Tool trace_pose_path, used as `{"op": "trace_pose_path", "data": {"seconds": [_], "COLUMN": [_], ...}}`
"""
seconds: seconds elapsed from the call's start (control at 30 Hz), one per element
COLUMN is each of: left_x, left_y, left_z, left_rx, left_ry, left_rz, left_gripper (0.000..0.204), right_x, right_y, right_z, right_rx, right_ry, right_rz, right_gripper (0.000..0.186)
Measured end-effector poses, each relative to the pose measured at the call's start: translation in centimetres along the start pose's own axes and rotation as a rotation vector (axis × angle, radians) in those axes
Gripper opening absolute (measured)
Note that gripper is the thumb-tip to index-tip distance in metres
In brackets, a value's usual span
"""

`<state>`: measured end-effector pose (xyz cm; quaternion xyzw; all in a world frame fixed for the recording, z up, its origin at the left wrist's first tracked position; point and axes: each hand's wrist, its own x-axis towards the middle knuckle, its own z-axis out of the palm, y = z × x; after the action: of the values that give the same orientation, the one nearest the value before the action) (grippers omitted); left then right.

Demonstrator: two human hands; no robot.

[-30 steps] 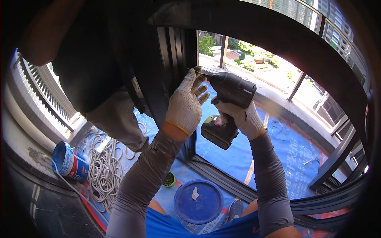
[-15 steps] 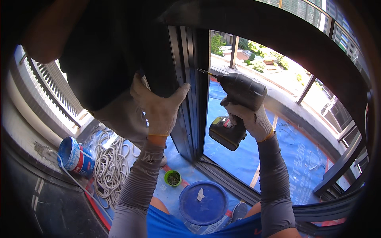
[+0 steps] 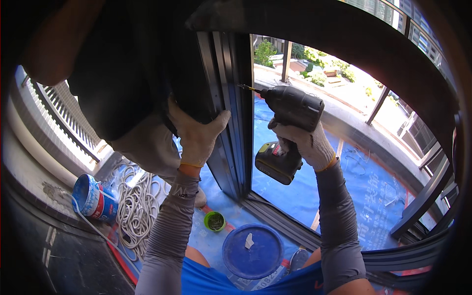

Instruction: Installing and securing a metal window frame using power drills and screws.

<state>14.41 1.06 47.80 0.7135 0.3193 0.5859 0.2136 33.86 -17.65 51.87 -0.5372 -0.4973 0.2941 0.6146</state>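
Observation:
In my gloved right hand (image 3: 306,146) is a black cordless drill (image 3: 294,107), held by its grip, with the battery below. Its thin bit points left at the dark metal window frame (image 3: 230,123), and the tip is close to the upright; whether it touches I cannot tell. My left hand (image 3: 196,132), also in a white knitted glove, grips the edge of the frame, its thumb lying across the profile and its fingers reaching to the far side. Some of those fingers blend into the dark area behind.
Another person (image 3: 113,83) in dark clothing stands close on the left. On the blue floor sheet are a coiled rope (image 3: 139,209), a blue bucket (image 3: 93,199), a green tub of small screws (image 3: 214,221) and a round blue lid (image 3: 252,251). A railing (image 3: 376,108) stands beyond the frame.
The drill and both hands sit slightly further left in the picture, as does the frame. The drill bit remains at the upright, and both grips are unchanged.

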Motion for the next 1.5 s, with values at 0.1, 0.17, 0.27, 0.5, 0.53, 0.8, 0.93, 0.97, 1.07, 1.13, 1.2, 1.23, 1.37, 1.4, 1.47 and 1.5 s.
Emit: {"op": "trace_pose_path", "data": {"seconds": [0.1, 0.17, 0.27, 0.5, 0.53, 0.8, 0.93, 0.97, 1.07, 1.13, 1.2, 1.23, 1.37, 1.4, 1.47, 1.5], "left_x": [-0.2, -0.1, 0.1, 0.1, 0.0, -0.2, -0.2, -0.1, 0.1, 0.0, 0.0, 0.0, 0.0, 0.0, 0.0, -0.1], "left_y": [-0.5, -0.6, -0.6, -0.4, -0.3, -0.6, -1.0, -0.9, -0.4, -0.8, -0.9, -0.9, -1.1, -0.9, -0.9, -1.2], "left_z": [-0.1, 0.4, 0.3, 0.4, 0.4, 0.7, 1.0, 0.9, 0.8, 0.7, 0.8, 0.8, 0.9, 0.9, 1.0, 1.0], "left_rx": [0.1, 0.126, 0.082, 0.016, 0.038, 0.005, -0.017, -0.015, -0.125, -0.073, -0.082, -0.094, -0.112, -0.13, -0.152, -0.147], "left_ry": [0.033, 0.038, 0.03, 0.065, 0.066, 0.096, 0.109, 0.109, 0.059, 0.066, 0.067, 0.067, 0.069, 0.07, 0.068, 0.067], "left_rz": [0.068, 0.062, 0.006, 0.061, 0.032, 0.014, 0.045, 0.043, -0.023, 0.016, 0.017, 0.017, 0.018, 0.005, -0.007, 0.02], "left_gripper": [0.122, 0.121, 0.129, 0.119, 0.117, 0.114, 0.113, 0.113, 0.122, 0.122, 0.122, 0.122, 0.123, 0.123, 0.123, 0.123], "right_x": [-0.2, -0.2, -0.1, 0.3, 0.4, 0.6, 0.4, 0.4, 0.7, 0.9, 1.0, 1.0, 0.8, 0.9, 1.1, 1.2], "right_y": [0.2, 0.3, 0.3, 1.3, 1.6, 0.6, 0.1, -0.3, 0.6, 0.5, 0.7, 1.1, 1.0, 1.2, 1.9, 1.7], "right_z": [0.0, -0.1, 0.3, -0.4, -0.6, -0.6, -0.7, -0.7, -0.3, -0.5, -0.5, -0.5, 0.0, 0.0, 0.0, 0.1], "right_rx": [-0.023, -0.032, -0.031, -0.04, -0.067, -0.271, -0.223, -0.185, -0.251, -0.204, -0.159, -0.229, -0.288, -0.289, -0.237, -0.235], "right_ry": [0.005, 0.012, 0.032, 0.016, 0.016, -0.008, 0.021, -0.005, 0.03, -0.012, -0.051, -0.015, 0.015, 0.018, -0.034, -0.035], "right_rz": [-0.021, -0.02, -0.044, -0.051, -0.065, -0.177, -0.109, 0.002, -0.168, -0.071, 0.027, -0.079, -0.1, -0.099, -0.169, -0.171], "right_gripper": [0.02, 0.02, 0.019, 0.023, 0.024, 0.023, 0.025, 0.026, 0.026, 0.027, 0.027, 0.028, 0.032, 0.032, 0.032, 0.032]}}
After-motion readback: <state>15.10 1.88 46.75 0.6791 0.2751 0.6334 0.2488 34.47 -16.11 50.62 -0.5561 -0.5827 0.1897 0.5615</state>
